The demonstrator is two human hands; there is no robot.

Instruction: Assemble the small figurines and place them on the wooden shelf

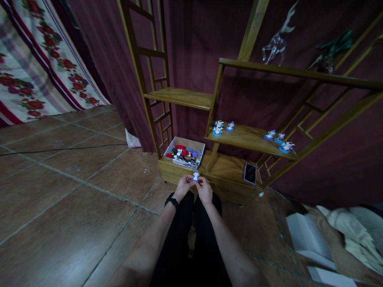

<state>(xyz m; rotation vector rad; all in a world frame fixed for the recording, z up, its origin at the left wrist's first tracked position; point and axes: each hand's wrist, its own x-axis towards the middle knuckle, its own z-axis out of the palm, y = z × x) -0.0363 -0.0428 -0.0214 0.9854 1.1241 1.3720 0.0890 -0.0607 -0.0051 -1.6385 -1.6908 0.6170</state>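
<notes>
A small blue-and-white figurine (196,175) is pinched between my left hand (183,186) and my right hand (204,189), above my knees and just in front of the low wooden shelf (230,172). Both hands have their fingers closed on it. A black band circles my left wrist. Behind the hands, a white box (185,152) with several small red, blue and dark toys sits on the shelf's bottom board. More blue-based figurines stand on the middle board, one group (220,127) at its left and another group (279,140) at its right.
A phone (250,173) lies flat on the bottom board. A glass deer (277,42) stands on the top shelf. White boxes (303,235) and crumpled cloth (353,235) lie on the tiled floor at right. A cable (60,149) crosses the floor at left, near a floral curtain (36,67).
</notes>
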